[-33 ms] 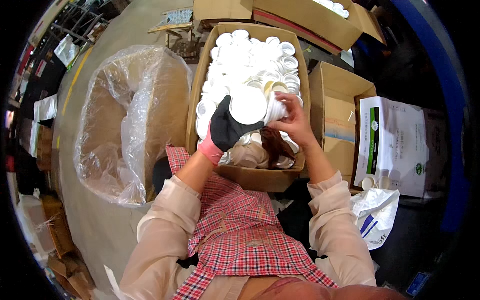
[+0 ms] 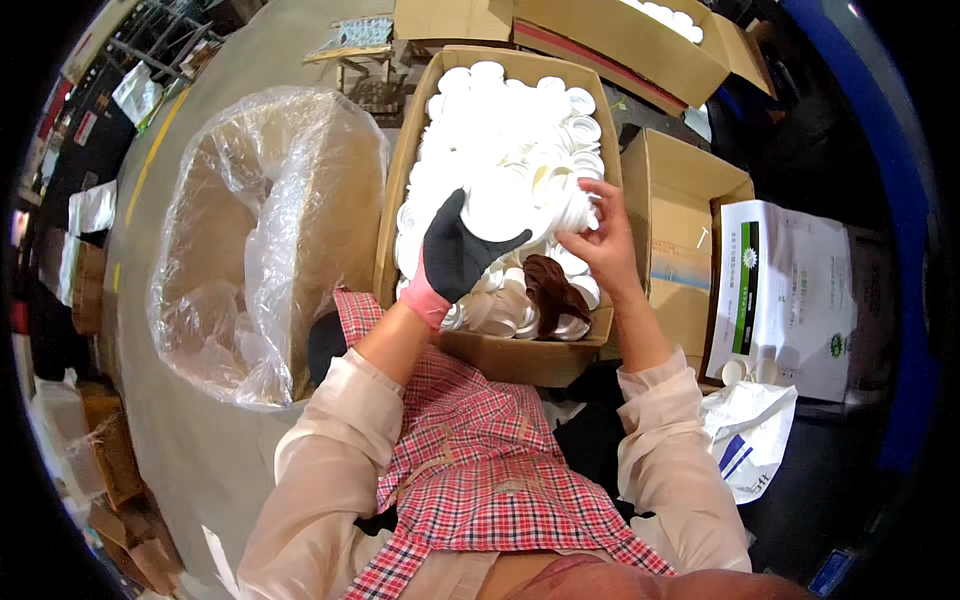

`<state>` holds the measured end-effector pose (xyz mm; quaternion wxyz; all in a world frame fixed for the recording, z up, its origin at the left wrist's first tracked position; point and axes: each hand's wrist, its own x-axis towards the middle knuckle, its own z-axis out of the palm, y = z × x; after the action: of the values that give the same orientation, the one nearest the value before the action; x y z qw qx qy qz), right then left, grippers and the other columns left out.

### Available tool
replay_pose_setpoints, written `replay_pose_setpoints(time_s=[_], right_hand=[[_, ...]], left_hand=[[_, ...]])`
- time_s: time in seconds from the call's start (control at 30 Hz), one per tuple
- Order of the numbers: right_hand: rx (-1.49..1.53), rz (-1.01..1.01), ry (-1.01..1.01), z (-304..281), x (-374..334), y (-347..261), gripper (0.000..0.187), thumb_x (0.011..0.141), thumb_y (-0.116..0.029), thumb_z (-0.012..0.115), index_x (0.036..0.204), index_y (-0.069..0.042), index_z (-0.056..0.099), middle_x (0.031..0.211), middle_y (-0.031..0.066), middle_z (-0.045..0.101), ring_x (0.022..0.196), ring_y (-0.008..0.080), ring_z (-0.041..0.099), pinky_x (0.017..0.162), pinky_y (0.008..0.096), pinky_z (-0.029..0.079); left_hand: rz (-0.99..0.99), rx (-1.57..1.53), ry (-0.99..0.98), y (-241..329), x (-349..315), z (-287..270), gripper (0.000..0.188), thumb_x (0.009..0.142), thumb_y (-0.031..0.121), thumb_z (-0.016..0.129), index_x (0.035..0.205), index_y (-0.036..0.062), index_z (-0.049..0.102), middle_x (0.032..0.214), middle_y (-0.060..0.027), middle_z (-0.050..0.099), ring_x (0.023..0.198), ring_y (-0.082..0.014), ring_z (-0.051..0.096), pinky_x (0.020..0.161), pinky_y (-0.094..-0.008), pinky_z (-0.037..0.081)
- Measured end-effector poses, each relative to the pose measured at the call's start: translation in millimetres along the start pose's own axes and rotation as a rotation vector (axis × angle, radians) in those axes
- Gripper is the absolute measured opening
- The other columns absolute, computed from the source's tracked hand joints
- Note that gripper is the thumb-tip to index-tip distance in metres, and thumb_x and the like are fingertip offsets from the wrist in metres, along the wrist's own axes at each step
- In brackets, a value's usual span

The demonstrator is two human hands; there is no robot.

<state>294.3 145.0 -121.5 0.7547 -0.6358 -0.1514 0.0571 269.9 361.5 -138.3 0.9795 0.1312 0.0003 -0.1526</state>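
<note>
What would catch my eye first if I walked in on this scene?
Probably the open cardboard box at centre, heaped with white lids. Just above it, the person's left hand, in a black glove, and bare right hand hold a white lid between them. To the left stands a big box lined with a clear plastic bag.

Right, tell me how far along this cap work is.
Done: cannot be judged; the plastic-lined box on the left shows no caps inside. In hand: the gloved left hand and bare right hand together hold a stack of white caps above the open carton. Left: that carton looks nearly full of loose white caps, so most seems ahead.
</note>
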Motion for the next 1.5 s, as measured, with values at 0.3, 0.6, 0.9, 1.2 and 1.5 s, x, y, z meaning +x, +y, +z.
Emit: replay_pose_setpoints(time_s=[0.3, 0.6, 0.9, 1.2, 1.5], right_hand=[[-0.536, -0.346, -0.226, 33.3, -5.0, -11.4, 0.061, 0.070, -0.008, 0.077, 0.127, -0.012, 0.054, 0.131, 0.0092, 0.051, 0.122, 0.0268, 0.049, 0.096, 0.0377, 0.045], [-0.671, -0.424, -0.089, 54.4, -12.7, -11.6, 0.070, 0.066, -0.013, 0.084, 0.128, -0.004, 0.052, 0.124, 0.0155, 0.054, 0.113, 0.0323, 0.055, 0.093, 0.0382, 0.047], [-0.780, -0.558, -0.023, 64.6, -15.1, -16.2, 0.070, 0.065, -0.013, 0.084, 0.126, -0.002, 0.052, 0.119, 0.0170, 0.055, 0.107, 0.0334, 0.056, 0.088, 0.0411, 0.049], [-0.804, -0.524, -0.010, 65.5, -18.1, -16.8, 0.071, 0.065, -0.013, 0.084, 0.127, -0.003, 0.051, 0.119, 0.0172, 0.054, 0.108, 0.0338, 0.055, 0.089, 0.0417, 0.048], [-0.830, -0.553, -0.049, 64.9, -18.3, -13.1, 0.075, 0.061, -0.012, 0.085, 0.127, -0.004, 0.051, 0.121, 0.0174, 0.053, 0.109, 0.0354, 0.053, 0.092, 0.0420, 0.046]], left_hand=[[-0.042, 0.814, -0.036, 17.4, -30.2, 4.2, 0.053, 0.080, -0.006, 0.063, 0.131, -0.0003, 0.051, 0.138, -0.0097, 0.047, 0.101, -0.0195, 0.060, 0.089, -0.0276, 0.049], [0.425, 1.365, -0.125, 8.2, -17.0, -0.9, 0.074, 0.081, 0.019, 0.073, 0.142, 0.0015, 0.034, 0.134, -0.0126, 0.051, 0.122, -0.0222, 0.051, 0.105, -0.0345, 0.040], [0.428, 1.255, -0.125, 0.9, -15.5, -3.5, 0.068, 0.079, 0.007, 0.068, 0.140, 0.0016, 0.038, 0.135, -0.0134, 0.048, 0.125, -0.0235, 0.048, 0.105, -0.0341, 0.038], [0.583, 1.461, -0.165, 3.9, -20.7, 12.8, 0.069, 0.078, 0.008, 0.073, 0.138, 0.0019, 0.041, 0.139, -0.0136, 0.047, 0.126, -0.0241, 0.048, 0.107, -0.0354, 0.037], [0.211, 0.952, -0.056, 1.2, -26.6, 25.0, 0.066, 0.085, 0.013, 0.070, 0.142, 0.0017, 0.038, 0.135, -0.0090, 0.050, 0.123, -0.0166, 0.049, 0.104, -0.0298, 0.040]])
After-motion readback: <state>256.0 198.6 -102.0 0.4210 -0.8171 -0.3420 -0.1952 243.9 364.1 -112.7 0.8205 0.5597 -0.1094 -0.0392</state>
